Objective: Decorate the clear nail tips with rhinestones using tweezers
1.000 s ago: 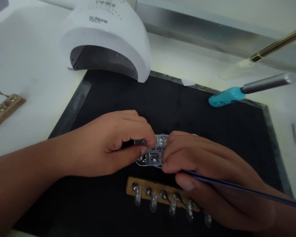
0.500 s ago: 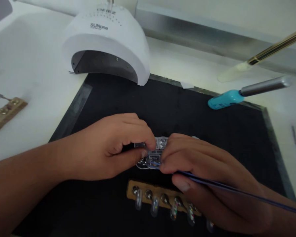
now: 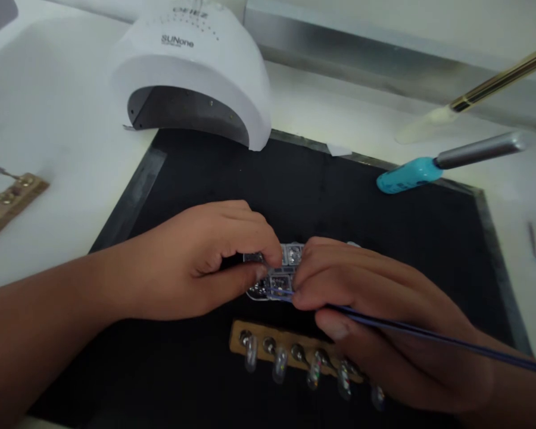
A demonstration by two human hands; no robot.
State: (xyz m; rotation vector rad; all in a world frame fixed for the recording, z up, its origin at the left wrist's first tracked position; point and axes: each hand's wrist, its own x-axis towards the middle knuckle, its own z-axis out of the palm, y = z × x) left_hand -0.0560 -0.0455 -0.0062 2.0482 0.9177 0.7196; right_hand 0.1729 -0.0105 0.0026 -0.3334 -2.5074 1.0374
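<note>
The black mat (image 3: 317,185) is the largest thing on the white table and serves as the landmark here. The white lamp (image 3: 196,65), marked SUNone, stands at the mat's far edge, toward its left corner, its dark opening facing the mat. The left hand (image 3: 218,256) reaches in over the mat's left side, thumb and forefinger nearly together, their tips over the left end of the case; whether they pinch it or merely steady it cannot be told. The right hand (image 3: 384,322) comes in over the mat's right side, closed on slim bluish tweezers (image 3: 429,335), with the tips low over the case. On the mat's near part lies a wooden rack (image 3: 283,347); beyond the mat's left edge lies a second wooden rack (image 3: 15,207). A teal-and-silver tool (image 3: 411,174) lies across the mat's far right edge, with a gold-handled brush (image 3: 495,83) beyond. The clear case (image 3: 280,284), divided into small compartments of glittering bits, sits near the mat's middle, partly covered by both hands. Clear capsule-like tips (image 3: 313,372) stick out from the near rack.

Over the last second little changes: the view bobs slightly, while both hands keep their poses, so the work appears to remain at the same compartments.
</note>
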